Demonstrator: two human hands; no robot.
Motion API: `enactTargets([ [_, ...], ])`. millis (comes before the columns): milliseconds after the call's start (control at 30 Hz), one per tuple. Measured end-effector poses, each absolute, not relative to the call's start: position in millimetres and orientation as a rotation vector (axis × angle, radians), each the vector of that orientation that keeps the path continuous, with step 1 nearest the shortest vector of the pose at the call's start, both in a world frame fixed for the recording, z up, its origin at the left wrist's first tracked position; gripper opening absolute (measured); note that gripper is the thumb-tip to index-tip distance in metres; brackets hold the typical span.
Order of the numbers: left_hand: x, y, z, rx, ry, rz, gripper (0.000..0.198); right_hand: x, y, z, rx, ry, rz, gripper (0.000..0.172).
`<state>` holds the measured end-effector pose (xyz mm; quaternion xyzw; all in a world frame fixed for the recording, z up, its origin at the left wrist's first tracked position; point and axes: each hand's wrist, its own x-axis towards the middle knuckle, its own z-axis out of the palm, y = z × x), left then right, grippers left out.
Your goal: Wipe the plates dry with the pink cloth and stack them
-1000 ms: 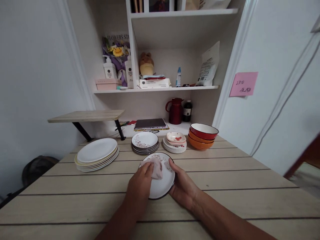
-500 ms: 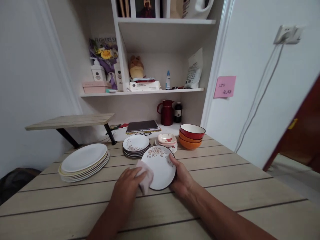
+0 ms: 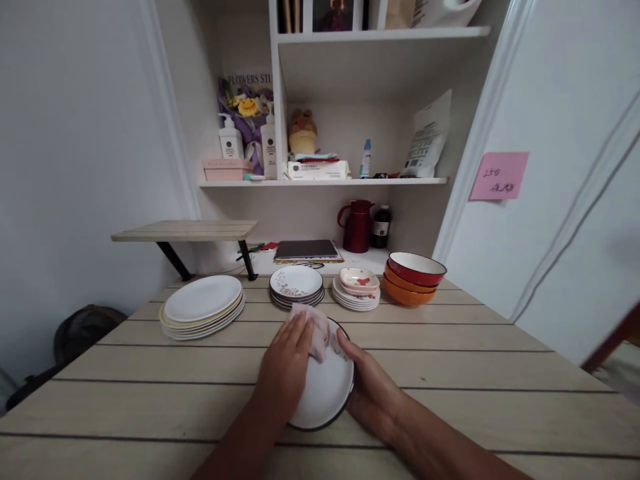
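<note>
Left hand lies on a pink cloth, fingers held together and curled over it, pressing it onto the far rim of a white plate with a dark edge. Right hand grips the plate's right rim, thumb on the upper face; the remaining fingers are hidden beneath, so their state cannot be told. The plate sits at the middle of the desk, closer to the near edge than the crockery; whether it rests flat or is slightly raised cannot be told. Along the far edge, left to right: a stack of large plain plates, a stack of patterned plates, a stack of small plates topped by a pink dish, and nested red and orange bowls. On the shelf behind, a bouquet wrapper reads "FLOWERS STU", the rest cut off. A pink sticky note on the right wall bears handwritten "250" and further characters not legible. Print on the wipes pack is too small to read.
</note>
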<state>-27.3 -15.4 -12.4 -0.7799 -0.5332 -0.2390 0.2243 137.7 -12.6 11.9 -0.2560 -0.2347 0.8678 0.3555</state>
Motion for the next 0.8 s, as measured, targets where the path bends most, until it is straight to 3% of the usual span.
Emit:
enactTargets([
  [333, -14.3, -28.3, -1.2, -2.77, -1.282, -0.688, 0.061, 154.8, 11.0, 17.7, -0.593, -0.453, 2.253, 0.056],
  [533, -17.8, -39.7, 11.2, -2.612, -1.461, -0.832, 0.069, 165.1, 20.6, 22.3, -0.547, -0.435, 2.162, 0.057],
  [633, -19.6, -35.3, 12.6, -2.483, -1.557, -1.336, 0.073, 162.1, 17.0, 21.6, -0.552, -0.423, 2.171, 0.06],
  [800, -16.1, -26.3, 12.8, -2.038, -1.929, -2.754, 0.076, 155.3, 9.9, 20.2, -0.56, -0.449, 2.145, 0.059],
])
